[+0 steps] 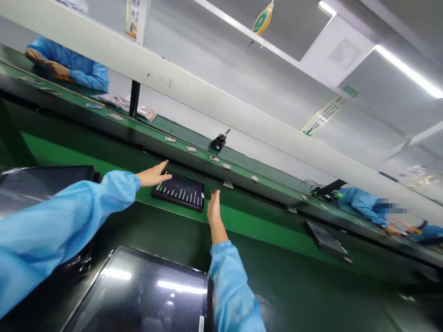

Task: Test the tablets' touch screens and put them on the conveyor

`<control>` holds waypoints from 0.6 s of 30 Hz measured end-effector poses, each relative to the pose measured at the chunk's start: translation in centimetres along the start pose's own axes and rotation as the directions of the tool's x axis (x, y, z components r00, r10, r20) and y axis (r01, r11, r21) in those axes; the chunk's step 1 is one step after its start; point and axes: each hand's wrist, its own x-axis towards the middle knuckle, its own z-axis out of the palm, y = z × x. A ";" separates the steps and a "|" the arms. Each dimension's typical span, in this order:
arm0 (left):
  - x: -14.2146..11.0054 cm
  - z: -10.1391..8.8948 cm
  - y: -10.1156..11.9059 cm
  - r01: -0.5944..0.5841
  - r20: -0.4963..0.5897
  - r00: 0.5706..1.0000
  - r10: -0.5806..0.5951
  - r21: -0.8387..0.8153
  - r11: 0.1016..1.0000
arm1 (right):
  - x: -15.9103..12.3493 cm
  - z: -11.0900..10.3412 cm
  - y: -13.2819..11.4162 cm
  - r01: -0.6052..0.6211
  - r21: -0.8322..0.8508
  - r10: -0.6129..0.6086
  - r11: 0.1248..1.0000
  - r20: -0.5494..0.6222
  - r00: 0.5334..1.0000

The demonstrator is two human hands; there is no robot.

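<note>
- Two bare hands reach forward in the head view, and between them sits the small tablet [180,191], on the worktop [297,281] just before a raised green ledge [242,175], its screen lit with white bars and one green mark.
- Left hand [154,176]: fingers open, thumb well apart, right at the tablet's upper left corner; nothing gripped, and whether skin meets casing I cannot tell.
- Right hand [214,210]: fingers stretched out close together, just beside the tablet's right edge, holding nothing.
- Nearer in, a large screen [148,295] lies between the person and the tablet, throwing back bright strips of light, the right sleeve [230,286] running along its right side.
- Over to the left, a dark panel [44,182], partly hidden behind the left sleeve [69,219].
- Behind the tablet, the ledge bars the way, dotted with small packets; up there too, a black device [218,143], plastic bags [145,112] and a dark post [134,99].
- Off right, a thin dark panel [327,240] sits by the ledge.
- Far side: a co-worker [85,71] upper left, hands close together; another blue sleeve [363,203] at right, blurred.
- Overhead, a white beam [221,103] cuts across.
</note>
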 end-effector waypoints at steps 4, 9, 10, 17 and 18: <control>-8.9 -2.7 1.2 -0.081 0.206 0.976 0.067 0.063 0.995 | -8.1 -4.3 -0.6 -0.039 -0.004 0.039 0.999 0.152 0.988; -20.8 0.2 -1.0 -0.063 0.169 0.985 0.046 0.093 0.994 | -21.1 -9.6 -0.8 0.067 -0.155 -0.013 0.986 0.326 0.945; -22.0 1.4 -1.9 -0.038 0.091 0.995 0.030 0.085 0.996 | -23.3 -10.1 -0.5 0.098 -0.222 -0.025 0.970 0.309 0.951; -22.0 6.4 -5.6 0.091 -0.100 0.987 -0.123 -0.283 0.955 | -31.6 -8.1 2.9 0.118 -0.502 -0.078 0.857 0.098 0.992; -21.7 6.3 -5.8 0.097 -0.085 0.988 -0.130 -0.317 0.944 | -31.9 -7.7 3.1 0.129 -0.521 -0.098 0.844 0.087 0.991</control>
